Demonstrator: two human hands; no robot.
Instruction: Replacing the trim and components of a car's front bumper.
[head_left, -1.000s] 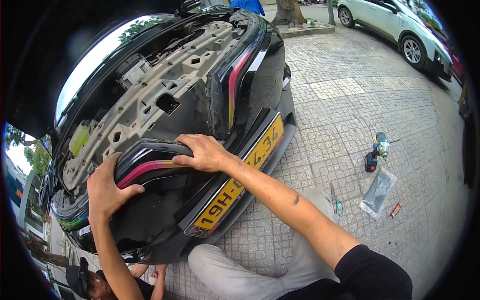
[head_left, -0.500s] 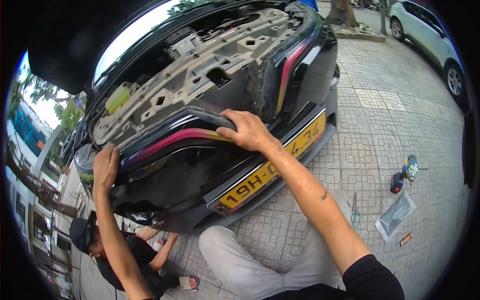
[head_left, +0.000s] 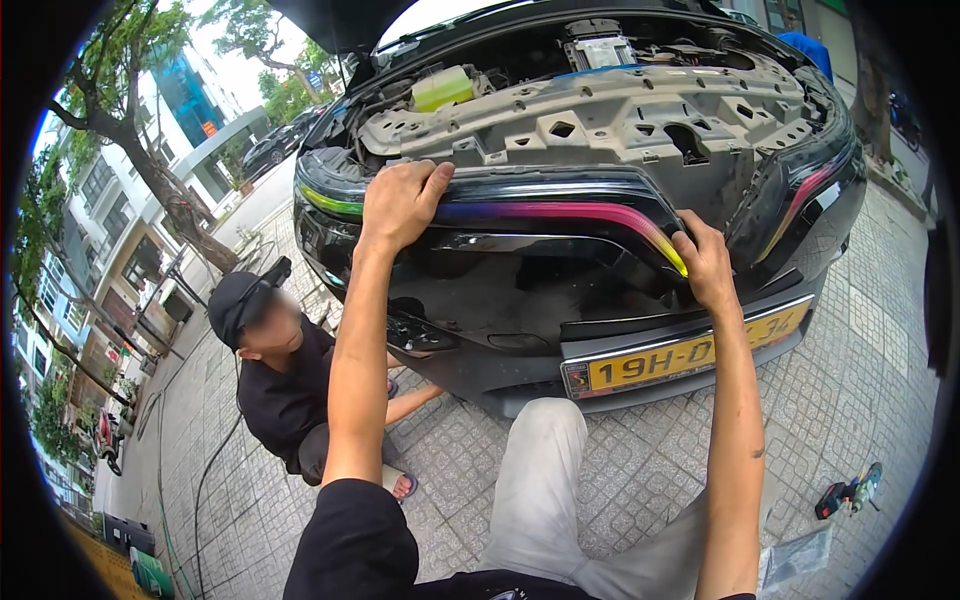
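Both my hands are on the black front bumper of a car with its hood raised. My left hand grips the bumper's upper edge, fingers curled over the top, where the coloured light strip passes from green to blue. At the strip's yellow lower end, my right hand wraps round the bumper's inner edge; its fingertips are partly hidden. A yellow number plate sits below that hand. Behind the bumper lies a dusty grey front panel with holes and clips.
Crouching at the left, a co-worker in a black cap reaches under the bumper's lower corner. On the tiled pavement at the right are a cordless power tool and a clear plastic bag. Hoses trail along the left.
My view has swung left, so the car sits further right and more of the co-worker shows. Both hands keep hold of the bumper; the right one now sits lower along the strip's end.
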